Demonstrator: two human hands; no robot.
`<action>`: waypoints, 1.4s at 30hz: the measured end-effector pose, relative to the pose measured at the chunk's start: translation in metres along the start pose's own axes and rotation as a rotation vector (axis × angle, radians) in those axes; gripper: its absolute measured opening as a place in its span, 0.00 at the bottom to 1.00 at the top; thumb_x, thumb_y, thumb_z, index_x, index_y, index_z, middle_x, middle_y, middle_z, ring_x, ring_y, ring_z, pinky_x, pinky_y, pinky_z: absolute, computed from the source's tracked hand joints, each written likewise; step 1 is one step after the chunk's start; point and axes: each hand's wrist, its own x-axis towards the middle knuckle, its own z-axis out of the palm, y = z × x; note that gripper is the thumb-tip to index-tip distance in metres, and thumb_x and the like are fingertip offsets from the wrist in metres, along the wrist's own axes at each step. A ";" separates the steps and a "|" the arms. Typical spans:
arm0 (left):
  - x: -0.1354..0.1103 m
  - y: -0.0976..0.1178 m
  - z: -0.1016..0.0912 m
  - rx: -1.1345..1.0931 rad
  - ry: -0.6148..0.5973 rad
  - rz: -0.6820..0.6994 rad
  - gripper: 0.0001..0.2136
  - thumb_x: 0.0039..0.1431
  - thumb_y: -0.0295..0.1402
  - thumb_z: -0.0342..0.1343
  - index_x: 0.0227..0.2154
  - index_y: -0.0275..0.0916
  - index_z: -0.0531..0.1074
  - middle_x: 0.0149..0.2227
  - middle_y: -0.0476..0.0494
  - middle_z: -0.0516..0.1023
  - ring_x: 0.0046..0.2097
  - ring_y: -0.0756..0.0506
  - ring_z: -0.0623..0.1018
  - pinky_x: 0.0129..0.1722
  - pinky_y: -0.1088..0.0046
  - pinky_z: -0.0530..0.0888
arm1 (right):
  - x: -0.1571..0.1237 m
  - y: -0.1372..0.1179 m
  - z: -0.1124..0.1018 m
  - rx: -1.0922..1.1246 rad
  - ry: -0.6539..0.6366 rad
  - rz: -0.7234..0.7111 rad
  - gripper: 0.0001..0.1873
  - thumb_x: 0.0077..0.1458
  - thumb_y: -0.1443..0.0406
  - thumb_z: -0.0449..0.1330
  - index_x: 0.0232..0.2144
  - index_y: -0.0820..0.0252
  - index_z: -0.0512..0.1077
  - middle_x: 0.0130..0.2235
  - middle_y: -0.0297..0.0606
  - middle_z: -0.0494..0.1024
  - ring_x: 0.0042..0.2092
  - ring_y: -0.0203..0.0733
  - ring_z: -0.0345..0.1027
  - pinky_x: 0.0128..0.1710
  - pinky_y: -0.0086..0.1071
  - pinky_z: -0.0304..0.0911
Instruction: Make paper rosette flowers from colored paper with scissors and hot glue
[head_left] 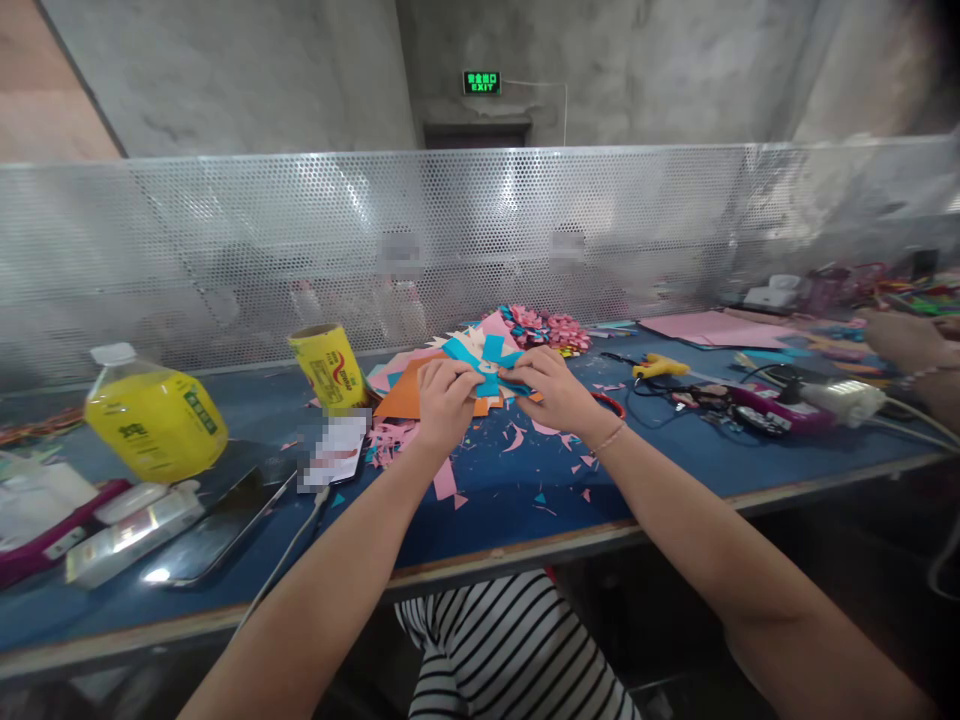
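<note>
"Well, where was the blue paper [463,350]?"

"Between the two hands, just over the table [495,520]. From its middle, the left hand [448,400] sat at eight o'clock and the right hand [553,393] at four."

"Which hand was nearer?"

"Neither, as far as I could tell; both touched it. The left pinched its near edge between thumb and fingertips, and the right had an equally narrow pinch on the opposite side."

"And the long axis?"

"I couldn't pick out a single one. The strips crossed rather like spokes, and one slanted from ten o'clock toward four. Fingers hid part of the middle."

"How did it look?"

"Thin, matte and straight-edged. Just past the left hand, at nine o'clock, an orange sheet [397,400] lay smooth and angular."

"Anything rougher?"

"At one o'clock, yes: a frilly mound of pink curls [566,333]. At six, scraps [515,438] were scattered, some pointed, some curved."

"And farther out?"

"A yellow can [328,370] leaned at nine o'clock, round and glossy, though whether it was card or metal I couldn't tell. At three lay a yellow tool [660,367], apart from the right hand."
</note>
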 end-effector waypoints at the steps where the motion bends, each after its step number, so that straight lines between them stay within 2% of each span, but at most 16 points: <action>1: 0.000 0.000 0.000 0.003 0.003 -0.001 0.08 0.55 0.24 0.51 0.24 0.41 0.70 0.26 0.48 0.72 0.34 0.48 0.69 0.36 0.69 0.63 | 0.000 0.000 0.001 0.003 0.000 0.002 0.14 0.52 0.71 0.53 0.42 0.57 0.68 0.36 0.40 0.69 0.42 0.43 0.62 0.44 0.42 0.59; 11: -0.003 -0.002 0.002 -0.003 -0.042 -0.042 0.08 0.56 0.26 0.51 0.24 0.41 0.70 0.27 0.48 0.73 0.34 0.48 0.69 0.37 0.69 0.63 | 0.000 -0.001 0.003 0.019 -0.025 0.031 0.13 0.52 0.70 0.53 0.42 0.58 0.68 0.36 0.40 0.68 0.42 0.44 0.61 0.44 0.43 0.58; 19: -0.003 -0.003 0.001 -0.039 -0.099 -0.107 0.08 0.55 0.26 0.51 0.23 0.42 0.70 0.27 0.48 0.73 0.34 0.47 0.69 0.37 0.68 0.61 | 0.004 -0.004 0.001 0.089 -0.002 0.151 0.13 0.48 0.71 0.55 0.39 0.56 0.67 0.37 0.40 0.67 0.41 0.44 0.61 0.44 0.42 0.59; 26: -0.001 -0.002 0.001 -0.039 -0.025 -0.054 0.08 0.55 0.25 0.52 0.23 0.42 0.70 0.26 0.48 0.72 0.33 0.48 0.69 0.36 0.69 0.61 | 0.005 -0.006 0.000 0.125 0.031 0.165 0.12 0.48 0.71 0.55 0.37 0.57 0.67 0.36 0.39 0.67 0.41 0.43 0.60 0.42 0.40 0.60; 31: -0.003 -0.003 0.002 -0.049 -0.065 -0.115 0.08 0.53 0.24 0.52 0.23 0.42 0.70 0.26 0.48 0.72 0.34 0.48 0.69 0.37 0.69 0.62 | 0.006 -0.003 0.004 0.175 0.045 0.232 0.10 0.46 0.71 0.58 0.34 0.57 0.68 0.35 0.38 0.65 0.40 0.43 0.61 0.42 0.41 0.60; 33: -0.004 -0.004 0.004 -0.080 -0.092 -0.164 0.08 0.52 0.23 0.52 0.23 0.41 0.69 0.27 0.48 0.72 0.34 0.48 0.69 0.37 0.69 0.63 | 0.004 0.002 0.007 0.211 0.046 0.268 0.09 0.46 0.69 0.59 0.34 0.57 0.69 0.36 0.39 0.65 0.41 0.43 0.61 0.43 0.41 0.60; 35: -0.003 -0.006 0.005 -0.153 -0.144 -0.254 0.07 0.50 0.22 0.52 0.23 0.40 0.69 0.27 0.48 0.72 0.34 0.48 0.70 0.36 0.70 0.64 | 0.002 0.008 0.010 0.268 0.071 0.326 0.13 0.46 0.66 0.60 0.38 0.56 0.68 0.38 0.40 0.66 0.43 0.43 0.61 0.44 0.42 0.60; 39: -0.001 -0.006 0.009 -0.374 -0.246 -0.584 0.03 0.47 0.25 0.52 0.24 0.39 0.66 0.25 0.49 0.69 0.30 0.49 0.68 0.31 0.73 0.66 | -0.003 0.018 0.013 0.436 0.141 0.503 0.25 0.48 0.60 0.61 0.49 0.55 0.61 0.46 0.43 0.68 0.47 0.43 0.63 0.47 0.41 0.60; 42: 0.001 -0.004 0.010 -0.537 -0.252 -0.793 0.04 0.46 0.29 0.56 0.24 0.38 0.64 0.23 0.52 0.66 0.27 0.51 0.66 0.28 0.75 0.65 | -0.004 0.022 0.013 0.557 0.151 0.588 0.23 0.50 0.56 0.59 0.47 0.55 0.63 0.48 0.43 0.69 0.47 0.42 0.65 0.47 0.39 0.62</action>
